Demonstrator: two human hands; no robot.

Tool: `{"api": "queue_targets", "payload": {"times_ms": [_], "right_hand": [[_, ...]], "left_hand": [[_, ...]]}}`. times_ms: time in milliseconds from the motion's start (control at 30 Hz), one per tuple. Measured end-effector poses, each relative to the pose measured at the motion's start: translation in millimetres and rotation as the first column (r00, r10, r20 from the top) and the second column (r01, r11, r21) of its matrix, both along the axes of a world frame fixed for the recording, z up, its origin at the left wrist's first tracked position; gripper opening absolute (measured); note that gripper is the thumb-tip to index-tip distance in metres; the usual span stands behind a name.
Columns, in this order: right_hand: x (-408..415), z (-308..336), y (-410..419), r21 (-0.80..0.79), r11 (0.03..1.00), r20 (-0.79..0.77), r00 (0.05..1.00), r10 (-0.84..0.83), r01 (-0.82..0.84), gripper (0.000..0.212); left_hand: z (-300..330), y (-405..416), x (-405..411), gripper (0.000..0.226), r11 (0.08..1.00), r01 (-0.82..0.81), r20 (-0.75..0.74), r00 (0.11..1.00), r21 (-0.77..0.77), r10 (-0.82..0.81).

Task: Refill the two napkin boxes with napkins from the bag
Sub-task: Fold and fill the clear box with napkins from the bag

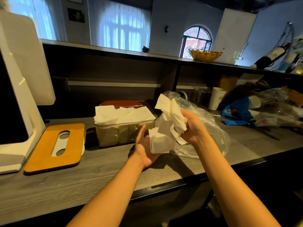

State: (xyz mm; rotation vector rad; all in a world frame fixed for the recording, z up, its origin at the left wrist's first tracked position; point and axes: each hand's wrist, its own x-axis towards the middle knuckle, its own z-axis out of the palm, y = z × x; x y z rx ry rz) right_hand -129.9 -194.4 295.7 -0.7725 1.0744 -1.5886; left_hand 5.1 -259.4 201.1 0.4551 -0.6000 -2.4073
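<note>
1. Napkins (165,126): we see a loose white bunch of them held above the counter (101,171), between both hands, directly in front of the clear plastic bag (208,128).
2. Left hand (144,148): we find it palm up beneath the lower end of the bunch. Its fingers are straight and relaxed, supporting the paper from below; the fingertips are hidden behind the napkins.
3. Right hand (191,126): its fingers are curled round the upper, crumpled part of the bunch and grasp it. The paper fans out above and to the left of the fingers.
4. Wooden lid (54,148): it lies flat on the counter at the left, with an oval slot, partly covering a white box.
5. Clear napkin box (126,130): it stands just beyond the left hand, open, with white napkins filling it to the rim. We see a brown lid (121,103) behind it.
6. Farther right, we note a white paper cup (216,98) and a blue bag (237,112).
7. Woven basket (205,54): it rests on the upper shelf.
</note>
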Motion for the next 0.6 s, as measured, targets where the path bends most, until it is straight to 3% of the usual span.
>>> {"api": "queue_targets", "payload": {"times_ms": [67, 100, 167, 200, 267, 400, 533, 600], "right_hand": [[-2, 1, -2, 0.006, 1.000, -0.106, 0.994, -0.019, 0.019, 0.018], [-2, -1, -4, 0.031, 0.995, -0.256, 0.963, -0.080, 0.090, 0.017], [-3, -11, -7, 0.060, 0.963, -0.555, 0.811, -0.187, 0.263, 0.026], [-6, -19, -10, 0.087, 0.941, -0.631, 0.749, -0.202, 0.327, 0.030], [-10, -31, -11, 0.159, 0.912, -0.631, 0.749, -0.201, 0.378, 0.032], [-13, -36, -7, 0.239, 0.928, -0.325, 0.924, -0.201, 0.286, 0.020], [-15, -36, -8, 0.304, 0.930, -0.467, 0.883, -0.044, 0.207, 0.030], [-14, -35, -7, 0.270, 0.921, -0.499, 0.859, -0.116, 0.281, 0.026]], "left_hand": [[0, -1, -1, 0.073, 1.000, 0.006, 0.000, 1.000, -0.003, -0.006], [0, 0, -1, 0.071, 1.000, 0.000, -0.003, 1.000, -0.010, 0.000], [4, 2, -2, 0.062, 0.998, -0.015, -0.005, 1.000, -0.055, 0.015], [6, 3, -2, 0.056, 0.996, -0.019, -0.001, 1.000, -0.090, 0.019], [7, 5, -4, 0.046, 0.992, -0.036, 0.026, 0.999, -0.125, 0.040], [-1, -1, -8, 0.034, 0.985, -0.107, 0.097, 0.988, -0.134, 0.120], [-5, -2, -12, 0.028, 0.970, -0.151, 0.127, 0.976, -0.192, 0.177], [-5, -1, -12, 0.028, 0.967, -0.167, 0.142, 0.970, -0.191, 0.196]]}}
